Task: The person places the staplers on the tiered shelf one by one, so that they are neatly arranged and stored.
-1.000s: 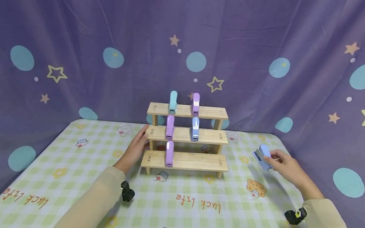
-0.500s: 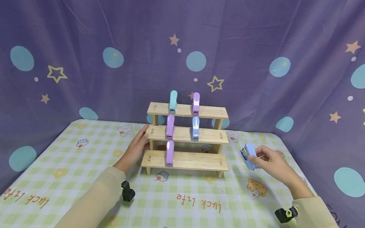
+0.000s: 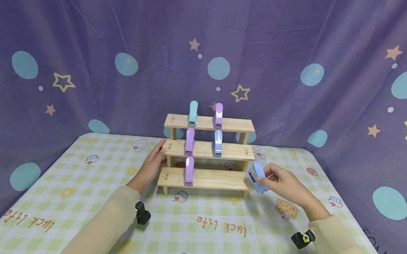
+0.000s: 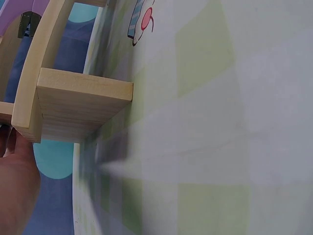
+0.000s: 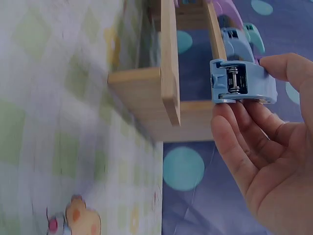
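Observation:
My right hand (image 3: pixel 285 186) pinches a blue stapler (image 3: pixel 256 177) between thumb and fingers, at the right end of the bottom shelf. In the right wrist view this stapler (image 5: pixel 243 82) is close above the shelf's end. My left hand (image 3: pixel 150 166) is at the left side of the three-step wooden rack (image 3: pixel 220 179), its fingers right at the middle step's end. A purple stapler (image 3: pixel 189 171) stands on the bottom step, left of centre. The middle step bears another purple stapler (image 3: pixel 189 141) and a blue one. On the top step are a teal stapler (image 3: pixel 193 113) and a purple stapler (image 3: pixel 218 116).
A green-and-white checked cloth (image 3: pixel 214 249) with cartoon prints covers the table. Behind it hangs a purple curtain (image 3: pixel 154 30) with stars and dots. Each wrist wears a small black camera, such as the right-hand camera (image 3: pixel 302 239).
My right hand has carried the blue stapler leftward from the right of the table to the rack's right end. The left hand and the staplers on the rack have stayed put.

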`<state>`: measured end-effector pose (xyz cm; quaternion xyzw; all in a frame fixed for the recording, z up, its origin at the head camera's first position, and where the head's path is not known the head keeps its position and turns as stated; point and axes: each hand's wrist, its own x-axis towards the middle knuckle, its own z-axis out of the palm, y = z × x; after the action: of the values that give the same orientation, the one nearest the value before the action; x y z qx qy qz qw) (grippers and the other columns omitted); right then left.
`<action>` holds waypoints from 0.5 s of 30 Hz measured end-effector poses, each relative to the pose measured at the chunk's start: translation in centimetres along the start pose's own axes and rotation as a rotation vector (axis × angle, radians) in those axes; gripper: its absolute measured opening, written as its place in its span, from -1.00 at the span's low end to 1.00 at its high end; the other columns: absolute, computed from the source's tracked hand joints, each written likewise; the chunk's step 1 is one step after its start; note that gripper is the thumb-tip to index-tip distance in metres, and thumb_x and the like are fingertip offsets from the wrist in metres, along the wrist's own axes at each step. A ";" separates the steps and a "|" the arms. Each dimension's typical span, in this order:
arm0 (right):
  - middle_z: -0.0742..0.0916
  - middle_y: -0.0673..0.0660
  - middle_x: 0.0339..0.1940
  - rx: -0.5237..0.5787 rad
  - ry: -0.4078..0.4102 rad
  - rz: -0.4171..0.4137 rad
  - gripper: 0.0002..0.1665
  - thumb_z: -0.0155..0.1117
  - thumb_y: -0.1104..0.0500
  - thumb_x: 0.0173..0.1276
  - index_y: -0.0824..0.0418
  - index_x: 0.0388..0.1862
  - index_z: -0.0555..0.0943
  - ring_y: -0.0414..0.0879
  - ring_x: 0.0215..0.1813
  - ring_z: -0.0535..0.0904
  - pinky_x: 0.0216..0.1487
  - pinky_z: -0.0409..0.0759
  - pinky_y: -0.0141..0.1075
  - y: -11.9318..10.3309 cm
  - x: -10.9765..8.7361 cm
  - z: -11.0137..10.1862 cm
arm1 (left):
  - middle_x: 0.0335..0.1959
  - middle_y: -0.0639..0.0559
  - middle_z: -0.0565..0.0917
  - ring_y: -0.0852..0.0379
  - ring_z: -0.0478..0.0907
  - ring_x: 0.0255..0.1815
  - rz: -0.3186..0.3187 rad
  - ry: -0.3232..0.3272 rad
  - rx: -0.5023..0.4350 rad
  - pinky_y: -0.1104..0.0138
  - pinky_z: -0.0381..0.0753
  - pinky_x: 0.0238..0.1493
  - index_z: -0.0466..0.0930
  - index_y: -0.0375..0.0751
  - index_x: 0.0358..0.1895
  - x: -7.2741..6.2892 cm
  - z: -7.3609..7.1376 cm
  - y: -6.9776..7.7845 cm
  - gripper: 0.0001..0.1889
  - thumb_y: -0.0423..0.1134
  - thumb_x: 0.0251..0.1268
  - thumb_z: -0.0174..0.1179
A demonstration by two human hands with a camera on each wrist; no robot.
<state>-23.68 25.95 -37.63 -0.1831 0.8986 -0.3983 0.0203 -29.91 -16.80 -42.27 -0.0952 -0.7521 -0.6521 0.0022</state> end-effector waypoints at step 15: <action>0.65 0.05 -0.19 0.043 -0.015 -0.029 -0.66 0.33 -0.11 0.42 0.13 -0.13 0.54 -0.07 -0.20 0.61 -0.20 0.62 -0.20 -1.6 2.4 4.0 | 0.65 0.06 -0.12 -0.03 0.00 0.59 -0.020 0.009 0.017 0.10 0.15 0.54 -0.19 0.17 0.65 0.2 0.0 -0.2 -0.42 -0.01 0.70 -0.33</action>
<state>-24.71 21.25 -38.91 -0.1985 0.8870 -0.4162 0.0251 -30.16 -16.77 -42.40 -0.0847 -0.7584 -0.6463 -0.0001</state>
